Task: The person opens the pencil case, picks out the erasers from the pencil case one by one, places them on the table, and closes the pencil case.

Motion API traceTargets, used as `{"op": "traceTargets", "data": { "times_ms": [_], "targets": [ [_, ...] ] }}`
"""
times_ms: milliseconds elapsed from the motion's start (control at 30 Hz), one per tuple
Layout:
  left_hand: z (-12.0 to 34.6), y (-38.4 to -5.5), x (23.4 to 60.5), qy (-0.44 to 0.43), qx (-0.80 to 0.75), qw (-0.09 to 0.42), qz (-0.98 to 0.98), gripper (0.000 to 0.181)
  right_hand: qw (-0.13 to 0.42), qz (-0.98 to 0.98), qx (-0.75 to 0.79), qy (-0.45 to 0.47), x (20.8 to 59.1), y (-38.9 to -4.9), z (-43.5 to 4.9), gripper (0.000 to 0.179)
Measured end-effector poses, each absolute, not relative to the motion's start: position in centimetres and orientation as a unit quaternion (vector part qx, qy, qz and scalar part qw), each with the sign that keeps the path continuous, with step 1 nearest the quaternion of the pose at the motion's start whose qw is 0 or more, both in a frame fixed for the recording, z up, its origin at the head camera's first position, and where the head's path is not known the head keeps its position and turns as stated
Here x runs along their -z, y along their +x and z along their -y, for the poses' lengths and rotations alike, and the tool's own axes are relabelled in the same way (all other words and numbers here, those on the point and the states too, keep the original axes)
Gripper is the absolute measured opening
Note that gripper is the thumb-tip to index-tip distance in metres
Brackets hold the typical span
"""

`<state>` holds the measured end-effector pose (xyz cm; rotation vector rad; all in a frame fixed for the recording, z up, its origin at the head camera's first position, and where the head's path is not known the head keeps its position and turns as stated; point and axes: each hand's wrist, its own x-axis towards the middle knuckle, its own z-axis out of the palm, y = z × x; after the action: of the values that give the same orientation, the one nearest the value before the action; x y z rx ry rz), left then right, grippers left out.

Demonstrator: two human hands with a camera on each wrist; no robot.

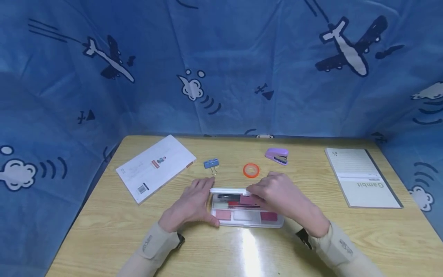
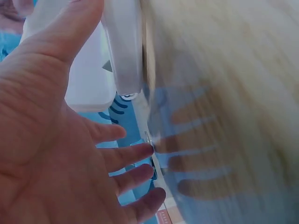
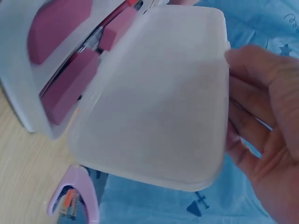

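A white plastic pencil case [image 1: 243, 215] lies on the table with its lid [image 3: 159, 102] raised. My right hand [image 1: 280, 194] pinches the lid's free edge, thumb on one face and fingers behind. At the case's left end is my left hand [image 1: 192, 202], its thumb along the case and its other fingers straight and spread, as the left wrist view shows. Inside the case sit pink blocks [image 3: 70, 86], a black pen [image 1: 228, 197] and a red item [image 1: 233, 204]. My right hand hides part of the contents in the head view.
Behind the case are a blue binder clip [image 1: 211, 163], an orange-red tape roll [image 1: 251, 170] and a purple stapler [image 1: 278, 155]. A white booklet [image 1: 155, 167] lies at left, a notepad [image 1: 363, 179] at right. Blue printed cloth [image 1: 228, 104] hangs behind the table.
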<state>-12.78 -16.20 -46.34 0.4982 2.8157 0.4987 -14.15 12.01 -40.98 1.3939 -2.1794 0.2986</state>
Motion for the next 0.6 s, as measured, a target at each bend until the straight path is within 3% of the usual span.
{"op": "traceTargets", "data": {
  "times_ms": [167,333,600],
  "targets": [
    [16.1,-12.6,46.2,0.169,-0.159,0.109,-0.967,0.148,0.287,0.824,-0.138,0.468,41.4,-15.2,-12.2,0.011],
    [15.9,-12.3,46.0,0.164,-0.151,0.105,-0.969,0.155,0.291,0.857,-0.119,0.409,41.7,-15.9,-12.2,0.024],
    [15.6,-12.2,45.5,0.138,-0.137,0.109,-0.975,0.165,0.180,0.927,-0.061,0.324,42.4,-16.5,-12.1,0.058]
  ]
}}
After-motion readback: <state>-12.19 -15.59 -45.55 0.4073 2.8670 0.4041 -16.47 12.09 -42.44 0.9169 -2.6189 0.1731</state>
